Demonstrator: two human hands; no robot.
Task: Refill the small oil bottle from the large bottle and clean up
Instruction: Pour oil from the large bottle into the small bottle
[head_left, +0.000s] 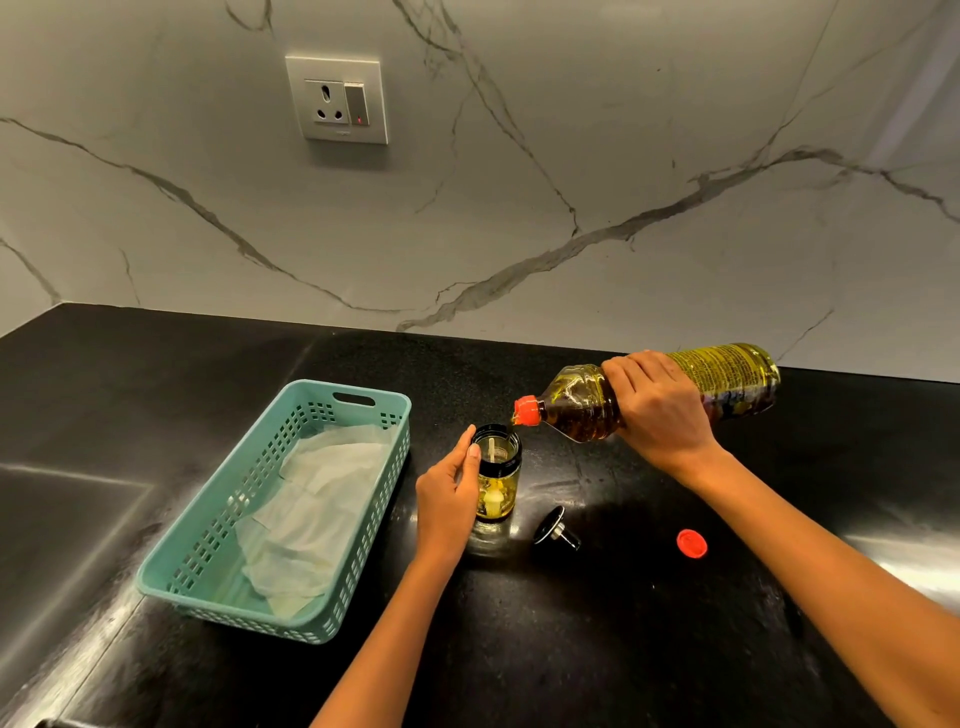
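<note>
— Clearly mid-pour: right hand (662, 410) wrapped round the large clear plastic bottle of amber oil (675, 392), tipped nearly flat, orange spout just above the rim of the small glass oil bottle with the black collar (497, 475).

— And the left hand (449, 493)?

— Curled against the small bottle's side, steadying it upright on the black stone counter (623, 649). Small bottle roughly part-filled, by the look of it.

— Next move?

— Probably keep the tilt gentle, watch the level, then swing the big bottle upright without a drip down the neck. After that, caps back on and a wipe.

— Count, please.

— Two bottles. Two loose closures: one black knobbed stopper (557, 529) lying on its side just right of the small bottle, one round red screw cap (692, 543) further right, well apart from both bottles. One teal perforated plastic basket (208, 545) to the left, holding crumpled white paper towel (311, 514); hard to tell whether one sheet or several.

— Spills?

— None visible on the dark surface, though hard to tell against the glare.
</note>
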